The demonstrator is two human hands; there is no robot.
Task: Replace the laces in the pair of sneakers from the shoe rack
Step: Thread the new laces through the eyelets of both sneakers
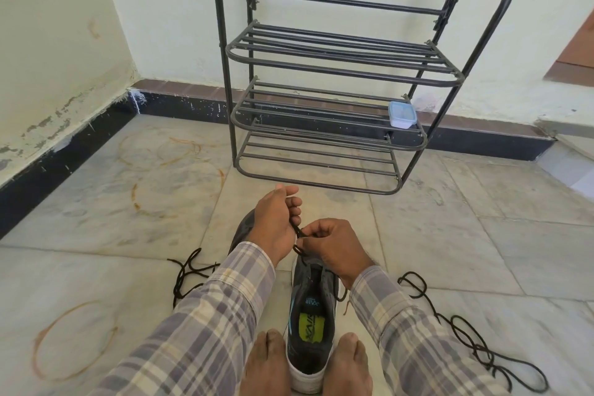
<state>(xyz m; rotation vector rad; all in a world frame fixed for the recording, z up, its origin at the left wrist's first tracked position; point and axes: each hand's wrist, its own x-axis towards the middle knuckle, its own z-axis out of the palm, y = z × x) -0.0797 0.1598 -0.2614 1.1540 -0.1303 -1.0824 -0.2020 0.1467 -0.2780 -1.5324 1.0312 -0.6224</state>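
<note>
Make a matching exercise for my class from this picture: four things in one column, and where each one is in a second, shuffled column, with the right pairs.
Things
1. sneaker
2. plastic box
3. shoe rack
4. threaded lace

Places
A. against the wall
B. pinched by the left hand and right hand
C. between the bare feet
D. on a shelf, at its right end

Pairs: 1-C, 2-D, 3-A, 4-B

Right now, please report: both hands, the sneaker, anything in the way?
Left hand and right hand both pinch the black lace over the sneaker, near its toe end. Left loose lace and right loose lace lie beside, clear of hands.
</note>
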